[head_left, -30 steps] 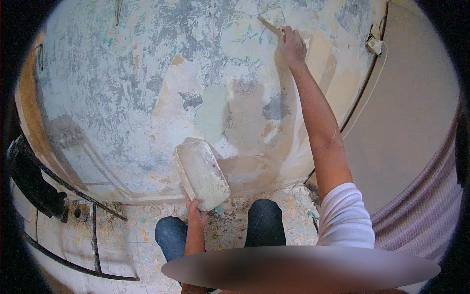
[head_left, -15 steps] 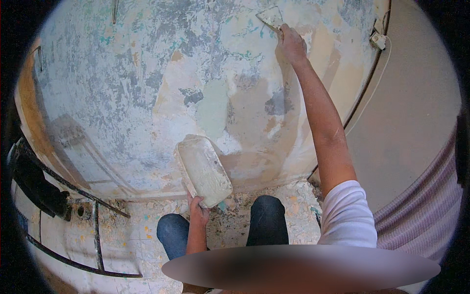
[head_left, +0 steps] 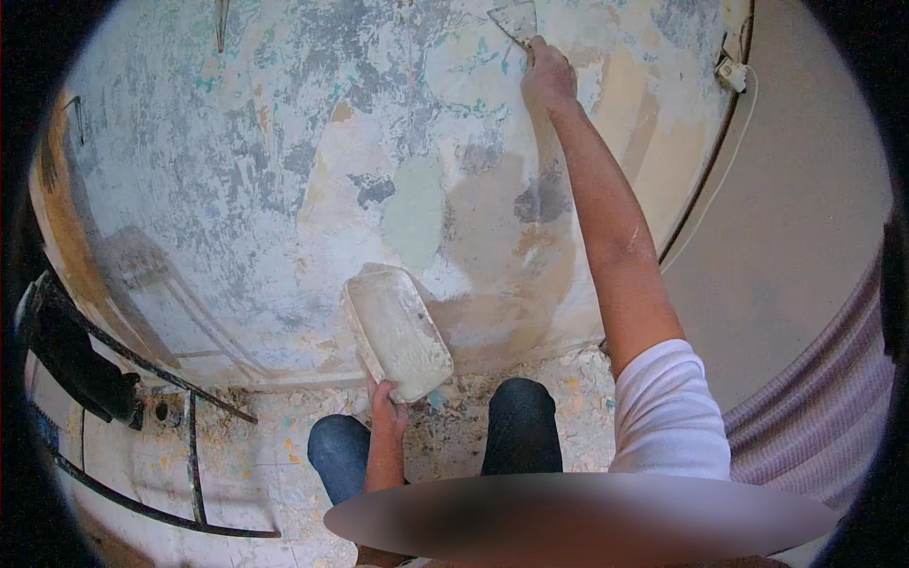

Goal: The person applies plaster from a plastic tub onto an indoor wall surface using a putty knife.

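My left hand [head_left: 386, 409] grips the near end of a long white plastic tub [head_left: 402, 331], smeared with pale filler inside. The tub is held tilted in front of the wall, above my knees. My right arm reaches up and away, and my right hand [head_left: 549, 78] is closed round the handle of a putty knife [head_left: 516, 21]. Its wide, filler-coated blade lies at the wall surface near the top of the view; whether it presses flat I cannot tell. The wall [head_left: 284, 189] is patchy grey, white and beige, with a pale green patch [head_left: 414, 210] in the middle.
A black metal frame [head_left: 194, 454] stands on the left, with a dark object [head_left: 80, 355] on it. Crumbled debris [head_left: 578, 398] covers the floor along the wall foot. At right are a socket with a white cable [head_left: 731, 76] and a striped purple cloth [head_left: 824, 398].
My right hand and the putty knife have moved a little left and up along the wall. The tub in my left hand has stayed nearly in place.
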### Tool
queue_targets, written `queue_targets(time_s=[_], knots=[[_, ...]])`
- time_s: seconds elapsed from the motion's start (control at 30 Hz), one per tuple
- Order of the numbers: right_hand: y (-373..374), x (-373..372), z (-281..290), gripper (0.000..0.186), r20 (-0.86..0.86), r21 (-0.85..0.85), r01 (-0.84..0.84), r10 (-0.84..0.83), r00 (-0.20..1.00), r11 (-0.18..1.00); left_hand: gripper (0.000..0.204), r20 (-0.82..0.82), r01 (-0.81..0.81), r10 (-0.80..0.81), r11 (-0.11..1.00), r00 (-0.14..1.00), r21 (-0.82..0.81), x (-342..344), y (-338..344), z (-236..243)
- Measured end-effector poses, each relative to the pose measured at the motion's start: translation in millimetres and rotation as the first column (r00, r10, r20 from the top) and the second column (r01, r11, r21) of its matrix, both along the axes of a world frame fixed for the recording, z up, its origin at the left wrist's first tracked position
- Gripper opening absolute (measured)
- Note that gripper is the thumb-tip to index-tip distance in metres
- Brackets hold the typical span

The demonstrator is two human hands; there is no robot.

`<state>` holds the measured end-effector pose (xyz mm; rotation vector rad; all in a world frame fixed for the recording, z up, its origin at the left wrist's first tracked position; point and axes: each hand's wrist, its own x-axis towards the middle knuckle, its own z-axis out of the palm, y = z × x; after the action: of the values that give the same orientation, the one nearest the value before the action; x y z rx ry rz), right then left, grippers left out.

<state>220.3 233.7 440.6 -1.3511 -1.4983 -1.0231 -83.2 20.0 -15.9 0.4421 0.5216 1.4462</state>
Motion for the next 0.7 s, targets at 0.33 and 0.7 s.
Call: queue_targets(time_s=[0.33,0.7], knots=[[-17.3,-11.0,-2.0,0.024,-0.101,-0.016,-0.043,0.041,0.994,0.999,0.078,0.049,-0.010,0.008,1.000,0.999,0.030,-3.0,3.9,-11.3],[-12.7,-19.8,-2.3,0.025,-0.130,-0.153,-0.037,0.017,0.991,0.988,0.073,0.076,-0.020,0.016,0.998,0.997,0.060,0.2,2.2,-1.1]])
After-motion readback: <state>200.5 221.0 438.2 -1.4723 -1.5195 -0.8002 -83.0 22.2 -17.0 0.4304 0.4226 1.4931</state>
